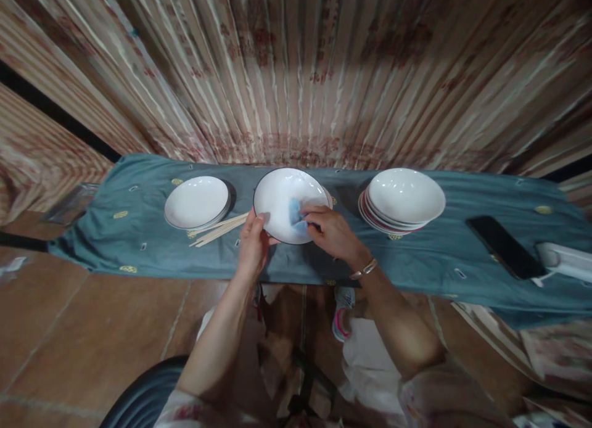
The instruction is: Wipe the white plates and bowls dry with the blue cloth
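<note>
A white plate with a dark rim (pixel 275 197) is tilted toward me above the middle of the table. My left hand (pixel 254 240) grips its lower left edge, thumb on the upper face and fingers beneath. In my right hand (pixel 330 230) a light blue cloth (pixel 296 213) is pinched and pressed against the plate's inner face; the cloth looks slightly blurred. To the left sits a short stack of white plates (pixel 197 201), with several wooden chopsticks (pixel 219 230) beside it. A stack of white bowls (pixel 407 193) stands to the right, some with red rims.
A green patterned cloth covers the long narrow table (pixel 139 243). At its right end lie a black phone (pixel 506 246) and a white device (pixel 564 259). A pleated curtain (pixel 296 76) hangs behind. A dark round stool (pixel 143 394) stands at lower left.
</note>
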{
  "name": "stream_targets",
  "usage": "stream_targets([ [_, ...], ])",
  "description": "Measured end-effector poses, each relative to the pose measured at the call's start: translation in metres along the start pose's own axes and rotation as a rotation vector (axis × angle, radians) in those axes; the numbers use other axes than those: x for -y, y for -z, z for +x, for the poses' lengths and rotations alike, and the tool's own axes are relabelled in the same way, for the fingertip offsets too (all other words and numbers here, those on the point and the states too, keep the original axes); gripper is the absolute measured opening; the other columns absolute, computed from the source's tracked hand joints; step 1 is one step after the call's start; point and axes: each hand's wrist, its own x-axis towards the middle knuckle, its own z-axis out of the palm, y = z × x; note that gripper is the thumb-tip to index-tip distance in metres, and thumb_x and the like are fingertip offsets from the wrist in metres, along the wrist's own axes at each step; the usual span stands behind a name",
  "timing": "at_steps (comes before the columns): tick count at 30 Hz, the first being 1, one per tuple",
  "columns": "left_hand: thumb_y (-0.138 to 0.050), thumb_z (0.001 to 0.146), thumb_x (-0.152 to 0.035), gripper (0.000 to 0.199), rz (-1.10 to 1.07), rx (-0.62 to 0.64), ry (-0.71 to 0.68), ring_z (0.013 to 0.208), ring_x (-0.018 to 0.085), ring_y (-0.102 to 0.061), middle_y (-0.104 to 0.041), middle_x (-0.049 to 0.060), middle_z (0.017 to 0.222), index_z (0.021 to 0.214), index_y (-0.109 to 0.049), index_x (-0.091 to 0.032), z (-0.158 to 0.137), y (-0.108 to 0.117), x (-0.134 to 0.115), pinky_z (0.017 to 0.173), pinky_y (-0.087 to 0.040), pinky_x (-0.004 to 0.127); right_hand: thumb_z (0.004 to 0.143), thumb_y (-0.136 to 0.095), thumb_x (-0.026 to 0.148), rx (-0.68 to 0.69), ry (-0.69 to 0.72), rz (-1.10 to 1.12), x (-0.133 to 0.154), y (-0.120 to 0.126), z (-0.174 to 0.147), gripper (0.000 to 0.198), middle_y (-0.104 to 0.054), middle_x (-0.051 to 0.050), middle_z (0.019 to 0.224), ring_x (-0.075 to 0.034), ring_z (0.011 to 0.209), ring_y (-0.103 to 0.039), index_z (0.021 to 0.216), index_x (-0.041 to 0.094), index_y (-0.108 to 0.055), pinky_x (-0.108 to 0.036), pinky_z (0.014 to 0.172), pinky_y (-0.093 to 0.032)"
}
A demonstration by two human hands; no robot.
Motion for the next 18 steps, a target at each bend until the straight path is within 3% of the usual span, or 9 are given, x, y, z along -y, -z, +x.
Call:
stream_targets([
  [11,-0.072,0.071,-0.040,0.051,-0.005,0.082,0.085,0.065,0.009,-0.059,-0.068,0.002,0.103,0.119,-0.063,-0.024,0.002,-0.021,0.010,0.046,-0.049,0.016,0.091,-0.041,0.013,-0.199,-0.107,-0.158,-0.023,0.005,0.001,0.031,-0.062,-0.014,0.128,-0.026,0.122,-0.054,0.108,0.014,-0.067,-0.046,0.109,-0.041],
  [18,-0.075,0.069,-0.040,0.055,-0.045,0.111,0.155,0.064,0.010,-0.061,-0.070,0.002,0.100,0.120,-0.062,-0.023,0.003,-0.023,0.019,0.049,-0.049,0.018,0.094,-0.039,0.019,-0.162,-0.098,-0.059,-0.016,-0.004,0.012,0.040,-0.046,-0.016,0.147,-0.025,0.139,-0.039,0.130,0.013,-0.056,-0.048,0.118,-0.031],
])
